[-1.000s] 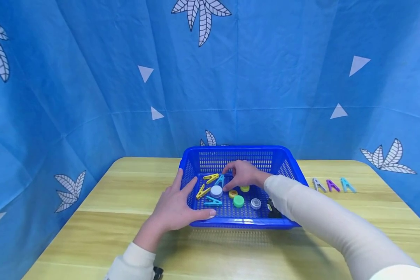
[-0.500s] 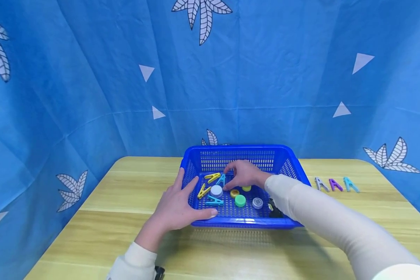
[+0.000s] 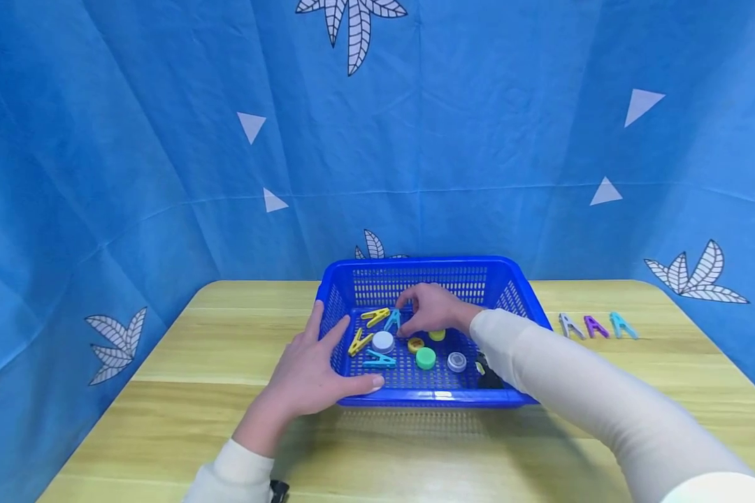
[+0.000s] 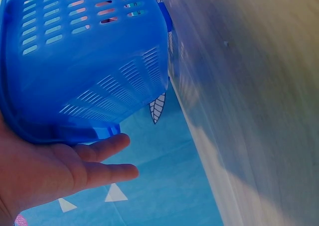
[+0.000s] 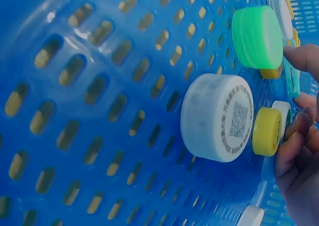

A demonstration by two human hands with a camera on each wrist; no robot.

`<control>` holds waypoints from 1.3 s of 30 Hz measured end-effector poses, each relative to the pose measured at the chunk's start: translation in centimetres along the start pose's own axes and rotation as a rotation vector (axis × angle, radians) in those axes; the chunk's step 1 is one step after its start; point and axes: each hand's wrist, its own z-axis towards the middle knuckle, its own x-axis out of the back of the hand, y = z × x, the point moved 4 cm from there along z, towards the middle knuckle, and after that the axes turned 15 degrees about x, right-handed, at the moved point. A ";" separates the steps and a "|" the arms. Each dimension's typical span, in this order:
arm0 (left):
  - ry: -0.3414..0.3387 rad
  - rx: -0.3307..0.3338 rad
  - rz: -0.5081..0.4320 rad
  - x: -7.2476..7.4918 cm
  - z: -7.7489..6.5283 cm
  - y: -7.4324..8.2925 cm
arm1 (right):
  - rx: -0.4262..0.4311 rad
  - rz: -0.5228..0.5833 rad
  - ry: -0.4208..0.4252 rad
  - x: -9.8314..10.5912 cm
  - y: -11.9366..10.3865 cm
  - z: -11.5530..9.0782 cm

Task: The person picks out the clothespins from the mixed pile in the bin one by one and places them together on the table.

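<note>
In the head view, a blue mesh basket point(image 3: 440, 397) holds clothespins and bottle caps. My right hand point(image 3: 434, 307) reaches inside, thumb and forefinger at the two ends of a light-blue clothespin point(image 3: 393, 320); its other fingers are curled, as the right wrist view shows. Beside it lie a yellow clothespin point(image 3: 375, 316) and a white cap point(image 3: 383, 341). Nearer are another yellow clothespin point(image 3: 359, 341) and a second light-blue clothespin point(image 3: 379, 360). My left hand point(image 3: 308, 374) rests on the basket's left rim, fingers spread and straight, its thumb over the front rim.
Right of the basket, a grey clothespin point(image 3: 570, 325), a purple clothespin point(image 3: 595, 326) and a light-blue one stand in a row on the wooden table point(image 3: 182, 391). Inside are also a green cap point(image 3: 425, 358), a whitish cap point(image 5: 217, 117), yellow caps and a black item point(image 3: 489, 376).
The head view has shifted slightly. Both hands keep the same places at the basket, and the clothespins and caps lie as before.
</note>
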 end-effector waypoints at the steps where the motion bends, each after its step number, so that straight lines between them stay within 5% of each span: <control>1: 0.003 -0.001 0.000 0.0 0.0 0.0 | 0.001 0.005 0.003 0.0 0.0 0.1; 39: -0.003 0.001 -0.023 -0.2 0.5 -0.4 | 0.029 0.215 -0.006 2.5 -0.8 -1.4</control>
